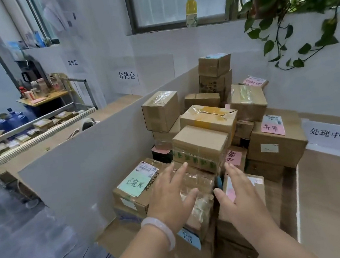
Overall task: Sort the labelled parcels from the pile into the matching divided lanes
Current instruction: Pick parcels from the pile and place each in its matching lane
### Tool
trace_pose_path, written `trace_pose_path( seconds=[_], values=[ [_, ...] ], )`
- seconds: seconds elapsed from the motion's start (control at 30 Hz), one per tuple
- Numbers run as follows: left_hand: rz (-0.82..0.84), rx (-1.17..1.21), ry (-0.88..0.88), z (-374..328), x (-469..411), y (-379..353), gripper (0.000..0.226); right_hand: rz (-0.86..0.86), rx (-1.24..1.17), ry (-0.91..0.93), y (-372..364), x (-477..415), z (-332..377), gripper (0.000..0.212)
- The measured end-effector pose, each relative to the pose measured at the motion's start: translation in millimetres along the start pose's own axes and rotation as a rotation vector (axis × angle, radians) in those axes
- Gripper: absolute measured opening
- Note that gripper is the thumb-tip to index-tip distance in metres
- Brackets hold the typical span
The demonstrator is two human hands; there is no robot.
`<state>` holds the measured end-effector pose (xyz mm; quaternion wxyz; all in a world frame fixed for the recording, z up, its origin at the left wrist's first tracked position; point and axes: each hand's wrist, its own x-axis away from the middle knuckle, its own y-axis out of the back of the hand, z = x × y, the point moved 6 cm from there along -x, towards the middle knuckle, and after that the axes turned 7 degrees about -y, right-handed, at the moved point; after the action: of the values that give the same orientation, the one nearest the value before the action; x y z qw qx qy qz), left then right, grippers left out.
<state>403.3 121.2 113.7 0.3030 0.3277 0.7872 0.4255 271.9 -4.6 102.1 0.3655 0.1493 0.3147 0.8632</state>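
Cardboard parcels lie heaped in the middle of the frame, penned by a white divider at centre left, probably so that unsorted stock stays out of the neighbouring lanes. Paper slips such as the green label and the pink label face upward, presumably to show where each box belongs. At lower centre the left hand and the right hand hover with fingers spread and hold nothing, one on either side of a tape-wrapped box, seemingly framing it for a two-handed lift, though I cannot tell whether either palm touches it.
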Motion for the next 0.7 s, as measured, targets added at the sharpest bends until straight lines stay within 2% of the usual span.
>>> trace_pose_path(
  seconds=[0.23, 0.37, 0.47, 0.6, 0.7],
  values=[
    [-0.057, 0.186, -0.012, 13, -81, 14, 0.065, -0.181, -0.193, -0.118, 13, -60, 15, 0.07],
    [0.002, 0.3, 0.026, 22, -108, 9, 0.072, -0.168, -0.304, -0.25, 10, -78, 14, 0.062],
    [0.044, 0.475, 0.08, 25, -120, 4, 0.08, -0.161, -0.478, -0.333, 7, -79, 19, 0.053],
    [0.05, 0.629, 0.105, 30, -123, 8, 0.082, -0.269, -0.65, -0.379, 6, -65, 28, 0.051],
    [0.037, 0.643, 0.045, 35, -117, 19, 0.074, -0.376, -0.652, -0.365, 2, -49, 29, 0.054]
  ],
)
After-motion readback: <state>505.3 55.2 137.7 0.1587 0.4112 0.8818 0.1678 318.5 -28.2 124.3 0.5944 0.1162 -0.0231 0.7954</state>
